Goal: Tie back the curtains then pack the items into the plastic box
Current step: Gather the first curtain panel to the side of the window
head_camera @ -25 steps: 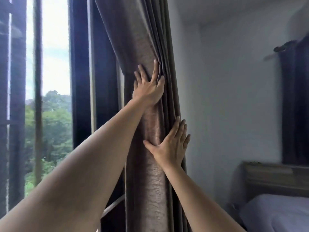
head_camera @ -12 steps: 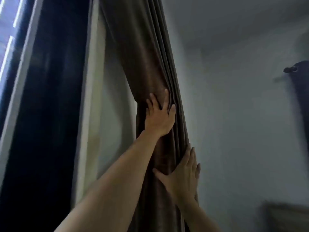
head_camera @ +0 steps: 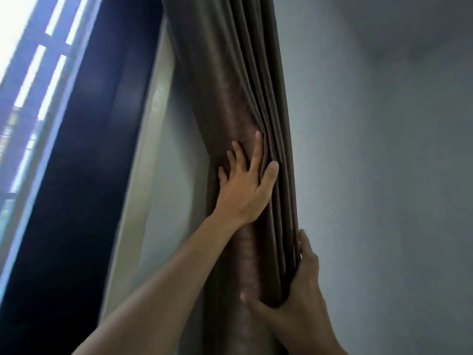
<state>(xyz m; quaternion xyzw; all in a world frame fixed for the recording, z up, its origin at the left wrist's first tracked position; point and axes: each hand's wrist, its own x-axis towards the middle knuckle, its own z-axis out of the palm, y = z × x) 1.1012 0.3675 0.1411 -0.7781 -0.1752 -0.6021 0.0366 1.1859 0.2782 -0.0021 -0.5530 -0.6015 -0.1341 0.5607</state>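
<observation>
Curtain (head_camera: pixel 225 103): brown, gathered into one thick bundle at centre of view, between dark window frame (head_camera: pixel 84 188) on the left and grey wall (head_camera: pixel 384 175) on the right. Long axis near upright: enters at top edge, slants slightly down and to the right as far as the upper hand, then drops almost straight to bottom edge. Pleats stacked on right flank, running lengthwise with the bundle. Smoother, faintly glossy face on left and front. Top fixing and lower end out of view.

Left hand (head_camera: pixel 244 193): higher of the two, arm reaching up from lower left. Lies flat on front of bundle, palm to cloth, back toward camera. Fingers straight and spread, pointing up along the long axis. Thumb out to the right, tip on the pleats. Presses on the cloth, holds nothing.

Right hand (head_camera: pixel 305 285): lower, at right flank near bottom edge. Thumb across front of bundle, pointing left. Fingers round the right edge of the pleats, one lying up along that edge, the rest hidden behind cloth. Grips the gathered folds between thumb and fingers.

Hands apart, a stretch of bare cloth between them.

Window (head_camera: pixel 23 73): far left, bright, overexposed, crossed by bars. Pale strip (head_camera: pixel 166 213) between dark frame and curtain. Blur throughout, fabric texture unclear.
</observation>
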